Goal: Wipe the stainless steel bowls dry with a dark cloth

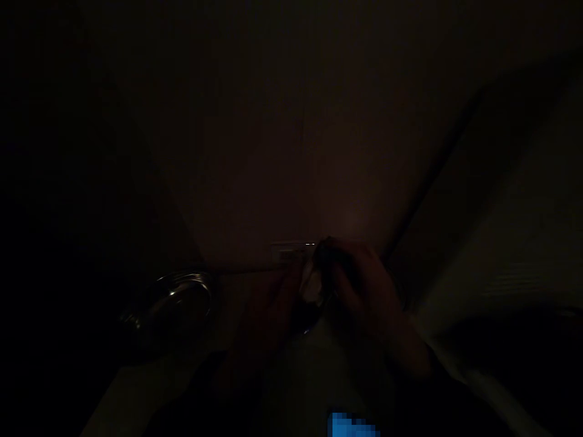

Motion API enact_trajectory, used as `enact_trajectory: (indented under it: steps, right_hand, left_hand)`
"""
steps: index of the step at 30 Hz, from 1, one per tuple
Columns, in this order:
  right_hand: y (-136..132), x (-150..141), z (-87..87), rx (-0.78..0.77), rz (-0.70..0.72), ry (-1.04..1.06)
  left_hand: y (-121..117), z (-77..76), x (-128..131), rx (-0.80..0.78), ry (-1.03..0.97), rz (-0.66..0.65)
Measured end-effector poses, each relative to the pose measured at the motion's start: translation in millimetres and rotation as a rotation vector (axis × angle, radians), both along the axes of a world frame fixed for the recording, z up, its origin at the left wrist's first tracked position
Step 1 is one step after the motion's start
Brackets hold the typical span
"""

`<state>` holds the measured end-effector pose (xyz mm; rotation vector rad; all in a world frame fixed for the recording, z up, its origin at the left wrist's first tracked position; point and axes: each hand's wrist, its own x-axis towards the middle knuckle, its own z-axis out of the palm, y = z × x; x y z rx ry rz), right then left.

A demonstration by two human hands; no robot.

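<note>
The picture is very dark, so fine detail is lost. My right hand [367,282] is closed, its fingers curled round a dark object [327,258] whose kind I cannot make out. Close by on the left, my left hand [271,300] reaches in with its fingers bent toward the same spot; what they grip is lost in shadow. Between the two hands shows a pale patch [312,285], and beneath it a dark piece with a small glint [306,321].
On the left is a shiny round rim [184,282], like a metal or glass bowl. Behind my hands is a faint rectangular outline with a bright edge [291,244]. A brownish flat surface [296,152] fills the upper middle. A blue pixelated patch [353,426] lies at the bottom edge.
</note>
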<state>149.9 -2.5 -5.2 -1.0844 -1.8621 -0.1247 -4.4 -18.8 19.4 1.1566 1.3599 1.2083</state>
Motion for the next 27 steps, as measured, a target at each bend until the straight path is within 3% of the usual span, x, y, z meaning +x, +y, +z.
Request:
enact_trajectory:
  steps: [4,9,15,20,24,27]
  right_hand:
    - [3,10,0.9,-0.071,-0.01,0.147]
    - [-1,9,1.9,-0.069,0.064,0.159]
    - [-2,13,1.5,-0.104,0.042,0.192]
    - [-8,1,5.2,-0.074,0.115,0.022]
    - [-14,-9,3.3,-0.017,0.217,-0.149]
    - [-19,-11,1.6,0.012,0.257,-0.239]
  left_hand:
    - [5,-7.3,-3,-0.045,-0.01,-0.011]
    - [11,-10.0,-7,0.034,-0.05,-0.104]
    - [16,-13.2,-12,0.118,-0.057,-0.009]
    - [29,-18.1,-21,0.067,0.193,-0.015]
    - [24,-11.1,-15,0.02,0.118,0.114]
    - [21,-10.7,-13,0.008,0.067,0.124]
